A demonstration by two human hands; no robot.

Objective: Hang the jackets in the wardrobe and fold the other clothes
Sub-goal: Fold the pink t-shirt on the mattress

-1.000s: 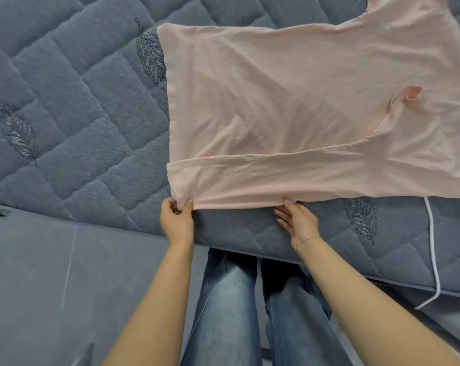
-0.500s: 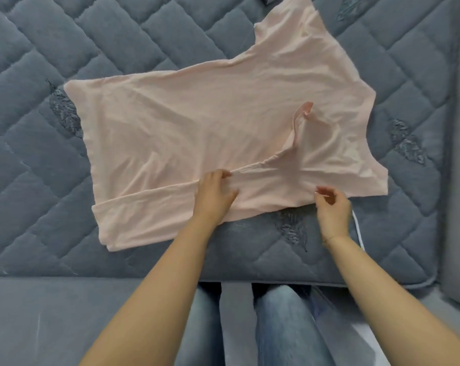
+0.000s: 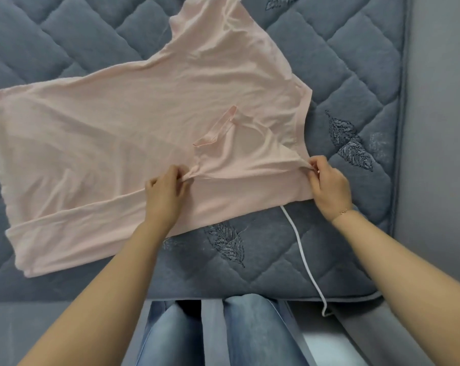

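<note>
A pale pink T-shirt (image 3: 123, 133) lies spread on the quilted blue-grey mattress (image 3: 342, 62), its near long edge folded over in a strip. One sleeve lies folded onto the body near the middle right. My left hand (image 3: 165, 192) pinches the cloth where that sleeve meets the folded strip. My right hand (image 3: 328, 182) pinches the shirt's right corner near the neckline, and the fabric is pulled taut between the two hands.
A white cable (image 3: 304, 256) runs from under the shirt over the mattress's near edge. A grey bed frame (image 3: 435, 154) borders the mattress on the right and in front. My legs in blue jeans (image 3: 252, 331) stand against the near edge.
Both hands moved right along the folded edge from the shirt's hem end to the sleeve end. They now pinch and lift the cloth there; the view shifted right too.
</note>
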